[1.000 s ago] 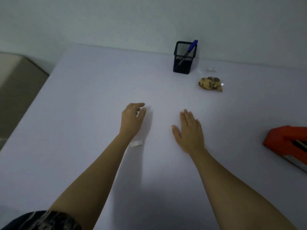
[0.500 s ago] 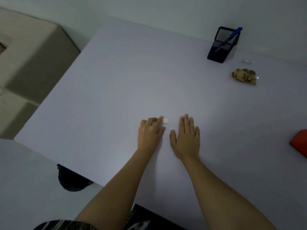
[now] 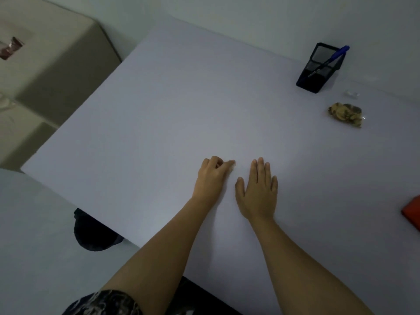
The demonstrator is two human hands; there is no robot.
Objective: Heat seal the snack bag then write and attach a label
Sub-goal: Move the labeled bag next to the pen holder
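Snack bag point(image 3: 345, 114) lay on the table point(image 3: 181, 110) near the pen holder point(image 3: 318, 69), well apart from both hands; left hand point(image 3: 213, 176) was curled, its grip unclear, right hand point(image 3: 258, 189) lay flat and relaxed, so sealing likely meant first carrying the bag to the red sealer point(image 3: 412, 212).

Pale lavender-white table point(image 3: 181, 110), black mesh holder point(image 3: 312, 81), blue pen point(image 3: 339, 52), brown snack bag point(image 3: 345, 114), orange sealer point(image 3: 413, 212)

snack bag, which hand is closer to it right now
Right. The right hand lies flat on the table, toward the person and left of the snack bag; the left hand is even farther left.
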